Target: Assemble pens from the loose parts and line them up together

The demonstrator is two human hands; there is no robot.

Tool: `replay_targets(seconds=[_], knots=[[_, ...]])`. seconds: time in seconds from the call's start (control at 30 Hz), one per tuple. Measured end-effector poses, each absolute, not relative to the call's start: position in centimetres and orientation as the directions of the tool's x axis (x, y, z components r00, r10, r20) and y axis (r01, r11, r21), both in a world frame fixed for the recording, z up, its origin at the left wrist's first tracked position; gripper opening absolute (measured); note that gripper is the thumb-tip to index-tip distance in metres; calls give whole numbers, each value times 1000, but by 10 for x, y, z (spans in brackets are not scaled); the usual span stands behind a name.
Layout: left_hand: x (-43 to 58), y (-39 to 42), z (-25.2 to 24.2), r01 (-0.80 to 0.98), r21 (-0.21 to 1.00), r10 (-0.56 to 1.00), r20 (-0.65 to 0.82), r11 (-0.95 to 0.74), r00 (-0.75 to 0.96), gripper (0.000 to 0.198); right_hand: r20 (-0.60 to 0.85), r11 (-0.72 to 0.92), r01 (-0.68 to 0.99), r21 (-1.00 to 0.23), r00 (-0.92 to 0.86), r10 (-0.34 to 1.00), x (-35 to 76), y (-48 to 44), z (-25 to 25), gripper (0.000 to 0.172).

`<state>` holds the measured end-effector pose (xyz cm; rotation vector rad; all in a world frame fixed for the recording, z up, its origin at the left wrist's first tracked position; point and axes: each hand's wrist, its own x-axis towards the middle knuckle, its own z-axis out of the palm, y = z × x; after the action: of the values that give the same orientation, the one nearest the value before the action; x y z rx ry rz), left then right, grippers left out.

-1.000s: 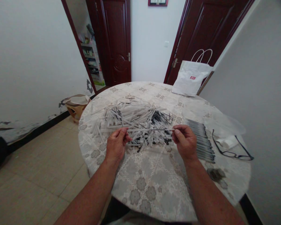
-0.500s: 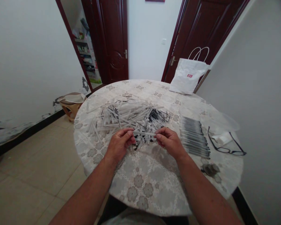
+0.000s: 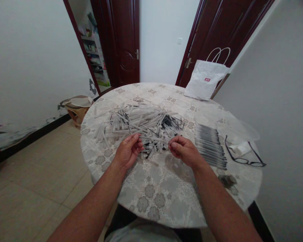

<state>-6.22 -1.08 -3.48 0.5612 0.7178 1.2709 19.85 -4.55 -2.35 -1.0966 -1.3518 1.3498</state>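
Patterned tablecloth [image 3: 178, 198] bears piled tubes [image 3: 144, 118] beyond both hands [image 3: 127, 150].

Heaped tubes [image 3: 143, 116]: whitish, some black
Lined-up tubes [image 3: 209, 147]: grey, dark
Tablecloth [image 3: 178, 205]: pale, grey-flowered
Bag [image 3: 204, 86]: white, red-marked
Glasses [image 3: 242, 161]: black

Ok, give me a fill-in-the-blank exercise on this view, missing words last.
Thin sticks mixed into the loose heap of white tubes are ____.
Of the person's bare left hand and bare right hand, the one nearer the neat row of slim grey tubes is the ____.
The printed patch on the white paper bag is ____.
The pale round tablecloth is patterned with grey ____.
Missing words: black; right; red; flowers.
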Motion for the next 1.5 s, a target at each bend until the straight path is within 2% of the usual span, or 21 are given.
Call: replay_targets(seconds=[0.07,0.1,0.17,0.23,0.37,0.47,0.8,1.03,1.23,1.3,1.37,1.43,1.5], knots=[[-64,-10,-35,-663,720,978,-172,205,115,23,83,110,285,-952,-104,991,211,-43,-19,26],[-64,-10,-34,-665,719,979,-172,203,112,22,143,155,454,-877,-60,988,217,-42,-17,23],[-64,-10,-33,-661,723,979,-169,201,113,23,258,178,730,-660,-3,966,229,-41,-14,18],[-63,-10,-31,-649,735,980,-163,198,115,24,277,127,874,-469,10,961,238,-42,-13,18],[-61,-11,-31,-614,767,982,-147,188,117,28,61,5,966,-259,11,998,242,-46,-12,17],[-61,-11,-33,-583,794,984,-126,175,124,31,-49,-32,979,-200,22,999,235,-48,-10,19],[-56,-12,-33,-478,859,983,-143,182,117,36,-121,-25,998,-65,17,993,212,-47,-12,20],[-57,-12,-34,-457,871,983,-147,182,110,36,-95,23,994,-105,-33,995,214,-46,-17,18],[-56,-13,-34,-459,868,981,-158,191,110,36,-73,71,971,-227,-90,993,220,-46,-21,14],[-56,-13,-33,-457,870,983,-155,185,102,36,4,112,938,-328,-117,993,223,-46,-19,12],[-56,-14,-33,-452,874,984,-148,176,97,37,130,178,857,-485,-131,983,224,-45,-16,12],[-56,-14,-33,-445,879,985,-143,171,96,37,214,212,702,-680,-86,973,220,-45,-14,15],[-56,-15,-33,-437,884,986,-140,167,94,37,218,200,479,-855,-18,976,213,-44,-13,18]])
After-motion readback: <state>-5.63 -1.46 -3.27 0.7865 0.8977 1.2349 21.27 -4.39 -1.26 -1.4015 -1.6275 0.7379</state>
